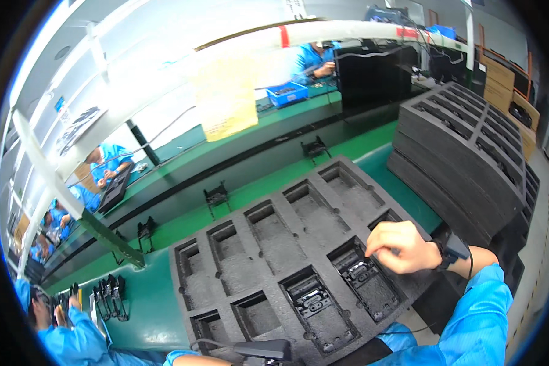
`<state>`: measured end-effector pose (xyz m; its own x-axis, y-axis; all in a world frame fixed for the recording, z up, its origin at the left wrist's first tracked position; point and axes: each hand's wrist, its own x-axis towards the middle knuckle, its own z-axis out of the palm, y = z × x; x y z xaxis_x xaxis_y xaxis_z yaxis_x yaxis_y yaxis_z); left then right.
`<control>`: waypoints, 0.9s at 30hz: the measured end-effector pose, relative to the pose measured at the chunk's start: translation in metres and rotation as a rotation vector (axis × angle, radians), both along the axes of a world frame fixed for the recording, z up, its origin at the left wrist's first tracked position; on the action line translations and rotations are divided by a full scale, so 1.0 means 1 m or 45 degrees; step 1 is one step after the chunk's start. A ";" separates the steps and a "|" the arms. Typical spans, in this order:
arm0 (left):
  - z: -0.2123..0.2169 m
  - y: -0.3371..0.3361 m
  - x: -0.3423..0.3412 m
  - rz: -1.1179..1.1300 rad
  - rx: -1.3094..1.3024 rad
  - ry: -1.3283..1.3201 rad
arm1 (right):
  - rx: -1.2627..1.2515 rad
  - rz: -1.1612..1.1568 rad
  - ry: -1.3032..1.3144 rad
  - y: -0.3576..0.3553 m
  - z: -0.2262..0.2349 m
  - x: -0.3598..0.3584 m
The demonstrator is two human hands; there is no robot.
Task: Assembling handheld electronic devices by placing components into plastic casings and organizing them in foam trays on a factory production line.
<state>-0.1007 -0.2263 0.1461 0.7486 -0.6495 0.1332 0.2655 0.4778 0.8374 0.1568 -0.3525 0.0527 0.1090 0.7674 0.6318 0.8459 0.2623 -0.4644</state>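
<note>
The right hand (pixel 399 247) is at 4 o'clock in the view, over the near row of a black foam tray (pixel 314 254). Its fingers are curled into a narrow grip; whether anything is pinched there cannot be told. Just at its 8 o'clock, a black mechanical module (pixel 361 271) sits in a tray compartment, and a second black module (pixel 314 300) lies in the neighbouring compartment farther along that direction. The left forearm enters at 6 o'clock with a black wrist device (pixel 263 349); the left hand is out of sight, so its grip cannot be told.

The tray rests on a green desk (pixel 155 311). Stacked foam trays (pixel 457 183) rise at 3 o'clock, upright black parts (pixel 111 297) stand at 8, and a co-worker in blue (pixel 73 335) sits beyond them. A blue bin (pixel 287 94) is at 12.
</note>
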 end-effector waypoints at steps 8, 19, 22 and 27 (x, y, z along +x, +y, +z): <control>-0.078 0.055 0.015 0.331 1.804 -0.617 | -0.550 -0.454 -0.166 -0.062 -0.032 -0.034; -0.099 0.086 0.047 0.466 2.091 -1.257 | -0.717 -0.525 -0.595 -0.032 -0.024 -0.039; -0.087 0.107 0.063 0.616 1.933 -1.094 | -0.927 -0.503 -0.705 -0.023 -0.006 -0.032; -0.121 0.127 0.065 1.051 2.118 -1.162 | -0.787 -0.604 -1.019 0.003 -0.033 -0.017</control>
<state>-0.0359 -0.0995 0.0252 0.9367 -0.1353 0.3228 -0.2188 -0.9462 0.2385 0.1398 -0.3499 0.0201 0.2067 0.9626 0.1749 0.9126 -0.2541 0.3203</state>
